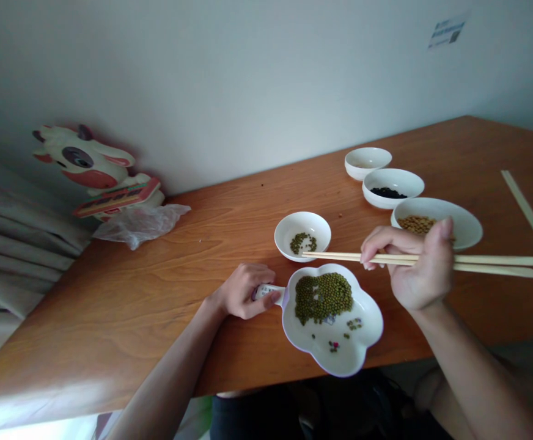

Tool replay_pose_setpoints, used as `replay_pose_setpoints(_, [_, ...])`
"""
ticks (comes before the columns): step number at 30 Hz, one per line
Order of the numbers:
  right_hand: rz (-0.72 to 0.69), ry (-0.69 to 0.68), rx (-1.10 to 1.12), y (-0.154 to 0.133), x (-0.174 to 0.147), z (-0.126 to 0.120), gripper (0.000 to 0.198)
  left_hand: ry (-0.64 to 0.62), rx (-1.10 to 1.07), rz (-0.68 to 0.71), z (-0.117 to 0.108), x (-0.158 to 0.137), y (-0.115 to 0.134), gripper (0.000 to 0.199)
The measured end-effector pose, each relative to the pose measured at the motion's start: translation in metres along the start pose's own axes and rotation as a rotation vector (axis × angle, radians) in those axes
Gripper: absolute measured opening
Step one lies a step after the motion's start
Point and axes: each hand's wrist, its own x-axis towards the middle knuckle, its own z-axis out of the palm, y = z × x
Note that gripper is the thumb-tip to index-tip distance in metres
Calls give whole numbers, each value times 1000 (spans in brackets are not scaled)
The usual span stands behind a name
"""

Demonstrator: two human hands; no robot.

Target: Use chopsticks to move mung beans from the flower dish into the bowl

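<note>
My left hand (247,291) is closed round the short handle of a white flower-shaped dish (335,360) with a lilac rim. Green mung beans (326,296) fill its upper part, and a few loose ones lie lower down. In my right hand (415,260) is a pair of wooden chopsticks (491,264), held almost level. Their tips point left, over the near rim of a small white bowl (282,232) that has some mung beans (302,243) in it. Whether the tips pinch a bean is too small to tell.
Behind my right hand, a white bowl (470,229) holds tan beans. Farther back are a bowl (413,183) of black beans and another white bowl (368,156). A paper strip (523,200) lies at right. A toy cow (96,171) and a plastic bag (142,226) are at left.
</note>
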Motion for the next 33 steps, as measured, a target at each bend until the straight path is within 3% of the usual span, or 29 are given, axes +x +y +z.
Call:
replay_pose_setpoints(13, [154,-340,-105,15,-23,-32,88,-5,-17,-18,-1,0,1,31])
replay_pose_setpoints(21, [111,-387,-214,19,-25,-32,84,-7,-14,-12,0,-1,0,31])
replay_pose_setpoints(33, [113,-424,-190,20,-26,-32,84,-3,-10,-7,0,0,0,30])
